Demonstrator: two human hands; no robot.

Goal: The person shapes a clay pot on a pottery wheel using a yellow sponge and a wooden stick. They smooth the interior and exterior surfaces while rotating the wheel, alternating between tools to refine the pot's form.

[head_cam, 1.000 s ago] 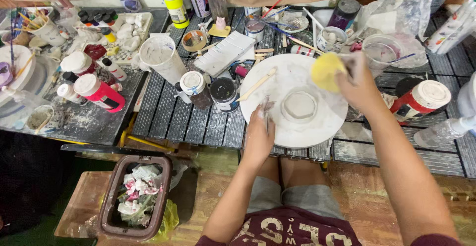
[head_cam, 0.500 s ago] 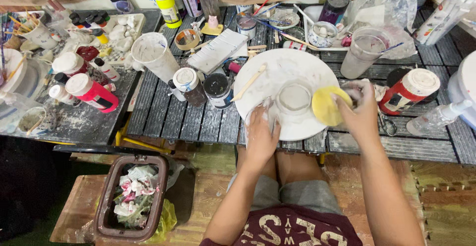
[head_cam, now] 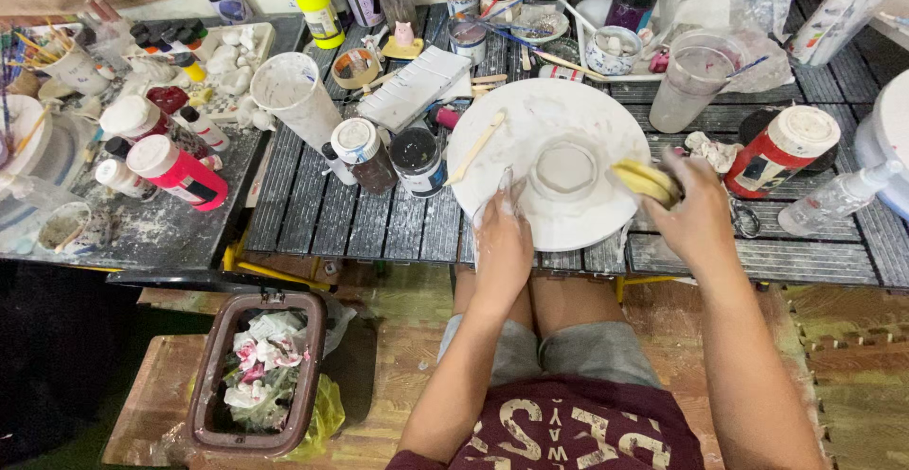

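1. hands: two – left hand [head_cam: 503, 243], right hand [head_cam: 699, 214].
2. sponge [head_cam: 646, 181]: one, yellow.
3. clay bowl [head_cam: 565, 169]: one.
4. round board [head_cam: 549, 120]: one, white.
5. wooden stick [head_cam: 476, 147]: one on the board.
6. red tubs with white lids: two – one left [head_cam: 177, 172], one right [head_cam: 782, 151].
7. clear cups: two – [head_cam: 294, 98], [head_cam: 696, 74].
8. dark jars beside the board: two – [head_cam: 364, 154], [head_cam: 418, 160].
9. yellow bottle [head_cam: 312, 1]: one.
10. bin [head_cam: 258, 372]: one.
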